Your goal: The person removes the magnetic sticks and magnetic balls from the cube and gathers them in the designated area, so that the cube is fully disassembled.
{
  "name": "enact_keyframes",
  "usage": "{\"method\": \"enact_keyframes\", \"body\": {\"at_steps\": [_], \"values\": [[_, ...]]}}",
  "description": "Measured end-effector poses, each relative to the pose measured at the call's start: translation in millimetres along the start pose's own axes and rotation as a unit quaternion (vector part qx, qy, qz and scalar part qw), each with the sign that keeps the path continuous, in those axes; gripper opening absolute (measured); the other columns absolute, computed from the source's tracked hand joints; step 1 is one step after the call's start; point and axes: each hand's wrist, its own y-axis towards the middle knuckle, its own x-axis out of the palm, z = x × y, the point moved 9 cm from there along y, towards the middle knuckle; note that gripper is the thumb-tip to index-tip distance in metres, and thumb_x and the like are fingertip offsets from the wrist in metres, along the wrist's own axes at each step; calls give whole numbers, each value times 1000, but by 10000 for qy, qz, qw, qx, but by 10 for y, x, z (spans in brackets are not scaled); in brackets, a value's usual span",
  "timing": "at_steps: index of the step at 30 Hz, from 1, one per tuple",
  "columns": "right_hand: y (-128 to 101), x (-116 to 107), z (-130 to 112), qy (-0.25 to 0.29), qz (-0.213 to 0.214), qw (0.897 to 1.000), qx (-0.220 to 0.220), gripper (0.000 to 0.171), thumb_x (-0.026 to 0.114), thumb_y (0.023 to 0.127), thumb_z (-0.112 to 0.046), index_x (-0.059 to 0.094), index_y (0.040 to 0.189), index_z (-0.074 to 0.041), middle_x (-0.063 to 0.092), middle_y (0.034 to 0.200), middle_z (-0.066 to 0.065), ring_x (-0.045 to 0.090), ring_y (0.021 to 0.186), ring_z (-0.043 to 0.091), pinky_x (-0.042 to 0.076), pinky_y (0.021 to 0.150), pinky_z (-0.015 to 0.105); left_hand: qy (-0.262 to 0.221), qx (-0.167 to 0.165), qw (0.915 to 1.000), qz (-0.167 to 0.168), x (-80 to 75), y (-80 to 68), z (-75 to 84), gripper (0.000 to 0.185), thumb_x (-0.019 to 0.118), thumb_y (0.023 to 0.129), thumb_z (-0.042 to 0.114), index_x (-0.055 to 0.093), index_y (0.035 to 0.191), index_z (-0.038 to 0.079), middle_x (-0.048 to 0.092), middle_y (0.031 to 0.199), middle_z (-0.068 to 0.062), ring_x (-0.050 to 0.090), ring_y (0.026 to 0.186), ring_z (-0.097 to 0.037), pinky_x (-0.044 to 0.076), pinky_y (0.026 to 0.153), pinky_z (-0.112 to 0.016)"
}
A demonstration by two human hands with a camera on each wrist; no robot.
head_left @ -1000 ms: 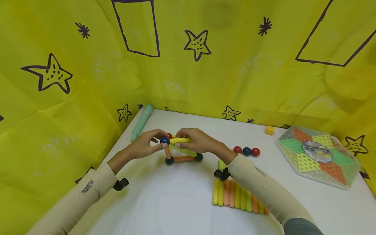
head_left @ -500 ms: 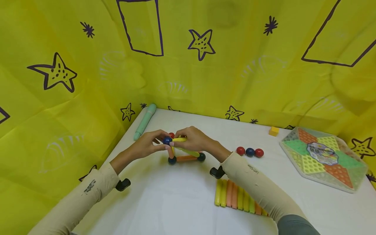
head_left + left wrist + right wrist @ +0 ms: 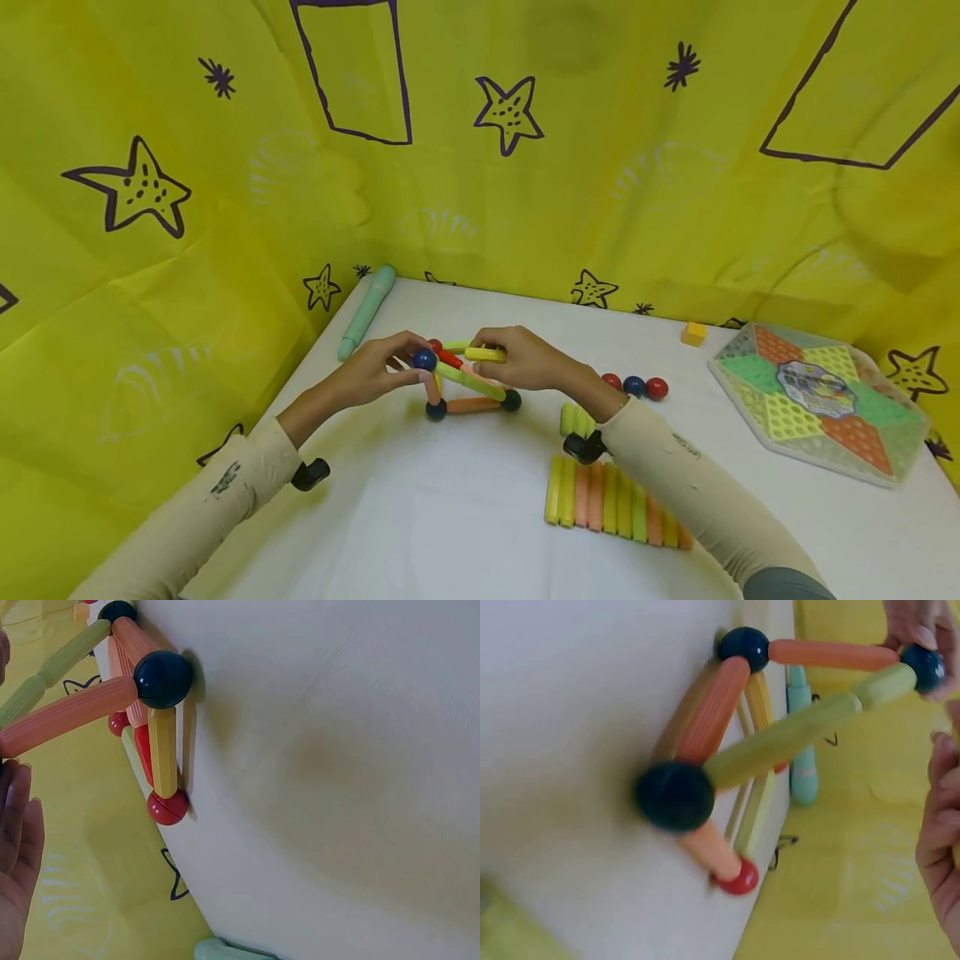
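Observation:
In the head view my left hand holds the dark blue ball at the top of a ball-and-stick frame, between thumb and fingers. My right hand pinches a yellow stick, its left end apart from that ball. From the ball a yellow-green rod slants down to a dark blue ball near the table. An orange stick joins this one to another dark blue ball. Behind are a red stick and a red ball. Part of the frame is hidden by my hands.
Loose red and blue balls lie right of my right hand. Rows of yellow, orange and green sticks lie under my right forearm. A hexagonal box, a yellow cube and a mint-green tube stand farther off.
My right hand first moved left with the yellow stick, up to the top blue ball, then drew back right with it. My left hand stays at the ball.

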Motion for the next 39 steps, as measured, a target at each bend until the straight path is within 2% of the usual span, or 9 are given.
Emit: {"method": "enact_keyframes", "body": {"at_steps": [4,7,13,16,20,22,28,35,39], "values": [[-375,-215,115,-57,303,9995,61,18,67,97,-22,70,112,-10,65,96,0,57,84,14,51,77,31,-8,-77,10000,-6,3,-15,-20,37,74,92,18,61,126,9,69,118,-6,66,101,-21,56,88,-36],[-734,-362,240,-222,436,9983,320,21,68,97,-27,71,110,-11,65,96,-2,60,88,14,54,78,31,-8,-160,9999,-3,-4,-30,-30,37,74,92,17,61,126,10,69,118,-4,66,102,-20,56,89,-36],[-1558,-560,617,-489,704,9898,1135,13,66,98,-28,68,94,-16,60,80,-3,54,71,14,47,59,26,59,-235,9997,-11,-11,-57,-46,38,72,94,18,60,129,8,69,119,-5,66,103,-21,56,89,-38],[-1948,-583,827,-391,730,9843,1562,20,66,98,-29,66,107,-10,59,81,-1,54,66,12,46,56,25,91,-279,9996,-12,-17,-73,-52,39,72,94,21,59,129,9,68,121,-5,66,103,-20,56,89,-37],[-2397,-509,1108,51,588,9760,2098,43,66,98,-29,52,127,-1,57,79,2,54,60,12,45,53,27,62,-294,9995,12,-34,-91,-53,39,72,94,22,59,129,10,68,122,-6,66,103,-20,56,90,-38],[-2574,-440,1211,229,437,9745,2187,42,66,98,-27,48,125,0,56,75,2,52,58,12,44,52,27,70,-282,9996,23,-38,-96,-50,39,71,95,23,58,129,10,68,121,-6,67,103,-20,56,90,-39],[-2869,-272,1358,285,147,9748,2209,33,64,99,-25,52,119,-2,58,73,-2,48,58,4,40,52,24,88,-248,9996,50,-19,-88,-48,39,71,95,24,58,129,10,68,118,-7,66,101,-21,56,87,-34],[-2895,-208,1372,196,298,9773,2087,30,61,101,-23,58,121,0,59,74,-4,48,57,1,42,55,23,75,-252,9996,37,20,-49,-35,39,71,95,25,58,128,12,69,118,-6,66,100,-20,56,86,-31],[-2931,-208,1363,168,359,9750,2186,30,60,102,-23,59,121,0,59,73,-4,49,57,2,43,55,24,76,-194,9998,-6,50,-4,-15,39,71,95,26,58,129,12,68,119,-6,66,102,-20,55,88,-33]]}}
